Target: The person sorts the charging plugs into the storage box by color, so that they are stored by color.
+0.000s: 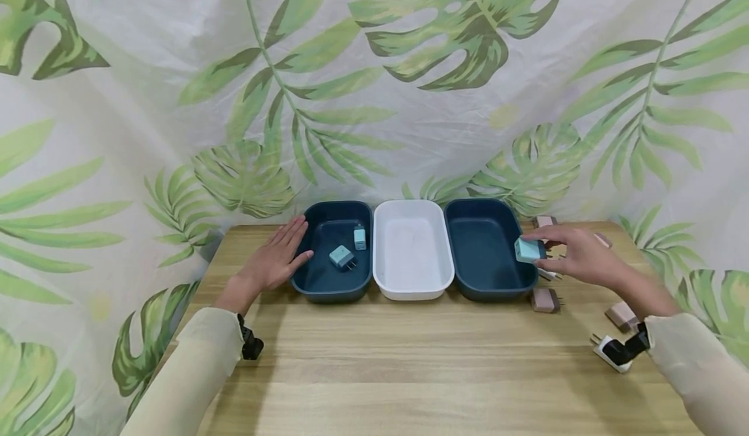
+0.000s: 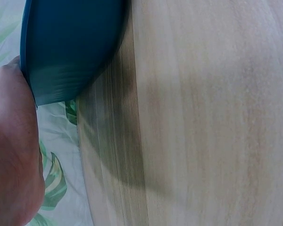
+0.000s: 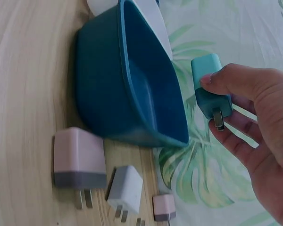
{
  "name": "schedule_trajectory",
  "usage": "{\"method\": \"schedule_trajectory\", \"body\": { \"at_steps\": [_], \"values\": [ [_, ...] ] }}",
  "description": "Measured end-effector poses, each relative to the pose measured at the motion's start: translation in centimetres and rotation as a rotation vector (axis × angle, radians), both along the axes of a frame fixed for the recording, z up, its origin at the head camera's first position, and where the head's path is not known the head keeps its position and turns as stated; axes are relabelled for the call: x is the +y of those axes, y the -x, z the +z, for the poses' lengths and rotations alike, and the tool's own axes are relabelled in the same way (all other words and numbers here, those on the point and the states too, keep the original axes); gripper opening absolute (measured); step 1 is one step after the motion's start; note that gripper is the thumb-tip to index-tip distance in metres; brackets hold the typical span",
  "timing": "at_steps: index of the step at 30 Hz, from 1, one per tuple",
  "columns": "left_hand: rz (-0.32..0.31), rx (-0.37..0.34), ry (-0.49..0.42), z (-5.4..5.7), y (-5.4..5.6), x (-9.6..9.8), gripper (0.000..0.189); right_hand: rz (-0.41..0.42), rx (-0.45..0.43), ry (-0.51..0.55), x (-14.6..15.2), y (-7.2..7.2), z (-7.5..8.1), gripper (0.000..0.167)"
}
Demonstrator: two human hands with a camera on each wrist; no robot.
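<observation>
Sleeves (image 1: 181, 377), lower corners. Right hand (image 1: 579, 257) pinched teal charger (image 1: 528, 250); clearing rightmost tray (image 1: 497, 295) seemed wise. Left hand (image 1: 273, 258), fingers together, touched leftmost tray (image 1: 332, 295).

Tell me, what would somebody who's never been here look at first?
Probably the bright turquoise plug pinched in the right hand, by the rim of the right dark blue tub. Next might come the white tub, standing between that one and the left dark blue tub, where two more turquoise plugs lie. Big green leaves also catch the eye on the pale cloth behind the table.
</observation>
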State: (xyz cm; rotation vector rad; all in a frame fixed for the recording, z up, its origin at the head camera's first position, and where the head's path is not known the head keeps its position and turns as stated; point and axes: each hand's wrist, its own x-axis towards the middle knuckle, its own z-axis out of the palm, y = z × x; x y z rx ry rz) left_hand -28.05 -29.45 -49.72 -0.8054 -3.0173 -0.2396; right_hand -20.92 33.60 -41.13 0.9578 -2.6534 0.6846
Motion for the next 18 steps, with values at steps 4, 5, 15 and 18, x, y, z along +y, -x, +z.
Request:
{"method": "schedule_trajectory", "body": {
  "at_steps": [4,5,15,18],
  "values": [
    [0.002,0.004,0.006,0.0,-0.1,0.0,0.085,0.043,0.025,0.028,-0.8,0.2,-0.2,0.051],
    [0.004,0.002,0.007,0.0,-0.2,0.0,0.084,0.051,0.025,0.036,-1.0,0.2,-0.2,0.052],
    [0.027,-0.022,0.044,0.2,-0.2,0.2,0.078,0.085,0.015,0.036,-2.9,0.2,-0.3,0.051],
    [0.026,-0.016,0.047,0.2,-0.1,0.3,0.078,0.103,0.023,0.04,-3.4,0.3,-0.4,0.052]
  ]
}}
